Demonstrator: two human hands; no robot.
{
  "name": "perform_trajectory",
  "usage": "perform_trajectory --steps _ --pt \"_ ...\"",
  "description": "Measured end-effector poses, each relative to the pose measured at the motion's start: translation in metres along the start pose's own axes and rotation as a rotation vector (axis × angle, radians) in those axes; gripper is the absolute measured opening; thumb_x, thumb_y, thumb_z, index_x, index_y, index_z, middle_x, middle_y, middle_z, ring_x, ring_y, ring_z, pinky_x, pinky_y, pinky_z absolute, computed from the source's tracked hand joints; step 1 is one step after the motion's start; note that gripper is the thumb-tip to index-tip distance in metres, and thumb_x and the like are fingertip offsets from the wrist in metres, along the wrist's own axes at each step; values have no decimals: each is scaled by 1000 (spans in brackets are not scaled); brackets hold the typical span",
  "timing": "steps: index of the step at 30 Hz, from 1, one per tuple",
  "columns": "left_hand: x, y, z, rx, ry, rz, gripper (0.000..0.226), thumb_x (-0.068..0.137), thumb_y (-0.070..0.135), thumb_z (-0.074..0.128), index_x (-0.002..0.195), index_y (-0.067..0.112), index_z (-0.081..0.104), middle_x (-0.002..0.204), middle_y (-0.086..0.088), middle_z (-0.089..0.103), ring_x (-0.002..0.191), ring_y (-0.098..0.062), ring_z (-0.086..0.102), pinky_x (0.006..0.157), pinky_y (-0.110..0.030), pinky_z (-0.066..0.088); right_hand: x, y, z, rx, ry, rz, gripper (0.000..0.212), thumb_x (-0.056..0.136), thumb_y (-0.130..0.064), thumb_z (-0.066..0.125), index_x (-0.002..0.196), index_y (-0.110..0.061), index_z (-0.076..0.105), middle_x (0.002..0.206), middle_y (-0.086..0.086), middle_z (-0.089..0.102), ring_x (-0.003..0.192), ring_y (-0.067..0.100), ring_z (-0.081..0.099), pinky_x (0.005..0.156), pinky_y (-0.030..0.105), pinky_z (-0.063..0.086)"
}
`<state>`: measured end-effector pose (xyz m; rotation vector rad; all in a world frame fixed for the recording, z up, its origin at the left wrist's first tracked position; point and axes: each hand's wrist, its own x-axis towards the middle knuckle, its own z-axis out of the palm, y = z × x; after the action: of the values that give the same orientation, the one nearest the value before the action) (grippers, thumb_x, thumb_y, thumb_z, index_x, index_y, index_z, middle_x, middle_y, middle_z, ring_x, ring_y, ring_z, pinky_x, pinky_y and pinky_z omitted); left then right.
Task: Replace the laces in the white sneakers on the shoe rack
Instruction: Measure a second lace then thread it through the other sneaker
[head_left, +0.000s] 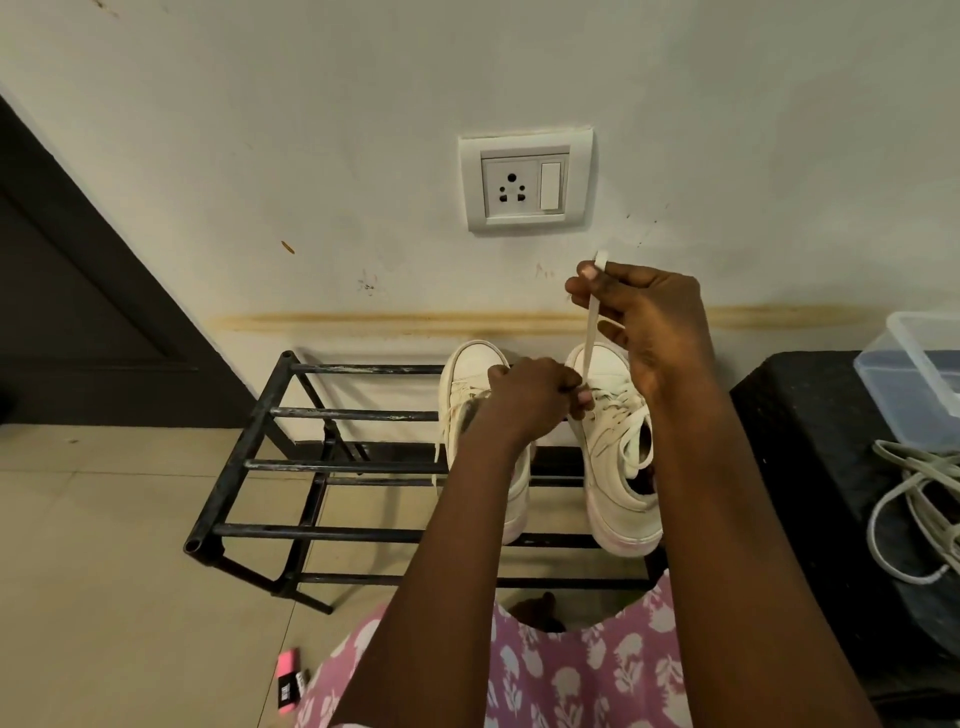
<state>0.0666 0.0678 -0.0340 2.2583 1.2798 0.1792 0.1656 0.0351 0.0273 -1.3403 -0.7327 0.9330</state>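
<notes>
Two white sneakers stand side by side on the top bars of a black metal shoe rack. The left sneaker is partly hidden by my left arm. The right sneaker has a white lace running up out of its eyelets. My right hand is raised above that shoe and pinches the lace's upper end, pulling it taut. My left hand sits between the two shoes, its fingers curled at the right sneaker's eyelets where the lace comes out.
A wall socket is on the wall behind the rack. To the right a black surface carries a loose heap of white laces and a clear plastic box. A pink and black item lies on the tiled floor.
</notes>
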Motion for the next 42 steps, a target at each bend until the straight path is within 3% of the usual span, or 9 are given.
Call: perform_trajectory --steps 10,14,18,21,25,28,30,36,42 --pt "-6 -3 16 466 -180 -105 25 94 33 48 106 17 63 106 -2 65 111 -23 55 109 -60 5 -5 -22 -8 67 14 -164 7 85 -10 66 91 -10 70 80 5 71 77 15 71 69 21 55" --pt "-4 -7 7 262 -184 -47 26 90 33 57 112 22 65 119 1 62 121 -21 48 110 -54 10 -5 -25 -8 49 -7 -191 10 90 -10 59 91 -13 68 81 4 70 76 13 70 72 25 58" --pt "-17 -34 -26 -265 133 -110 49 79 19 74 126 19 59 132 -2 55 122 -17 49 96 -16 30 0 -14 -5 -67 -57 -207 19 94 -4 52 88 -13 67 73 2 66 64 8 63 55 19 48" --pt "-30 -63 -46 -215 313 -321 28 84 21 69 108 6 70 108 -13 69 99 -25 64 90 -25 45 4 3 1 -170 -116 -180 22 93 0 49 86 -11 67 70 4 64 56 8 51 48 14 36" --pt "-39 -75 -45 -270 119 -422 44 78 46 70 83 2 75 79 -12 72 72 -23 68 80 -33 55 3 30 21 -318 -194 -83 15 91 0 52 94 -10 62 72 5 67 52 6 53 49 12 41" --pt "-38 -68 -41 -235 56 -404 37 77 40 73 81 3 74 70 -9 67 55 -14 57 65 -26 51 1 54 39 -411 -194 -48 13 88 0 56 84 -12 59 77 7 71 51 1 56 53 11 45" --pt "-35 -67 -38 -270 80 -417 26 80 25 70 77 0 73 63 -11 61 54 -19 55 58 -25 49 -2 67 48 -527 -184 -82 8 84 -3 62 82 -11 65 85 7 72 56 -4 59 53 5 40" --pt "-37 -84 -35 -673 168 -501 12 81 -2 64 78 -14 63 75 -23 59 67 -27 58 76 -47 54 -7 90 59 -822 -258 -134 17 86 -9 62 99 -9 74 101 6 72 93 17 66 78 18 44" --pt "-35 -89 -33 -817 176 -613 8 88 -5 55 81 -5 58 76 -16 58 63 -19 58 44 -21 53 -9 94 64 -940 -283 -202 20 86 -4 59 99 -7 74 100 11 73 93 23 66 87 30 52"
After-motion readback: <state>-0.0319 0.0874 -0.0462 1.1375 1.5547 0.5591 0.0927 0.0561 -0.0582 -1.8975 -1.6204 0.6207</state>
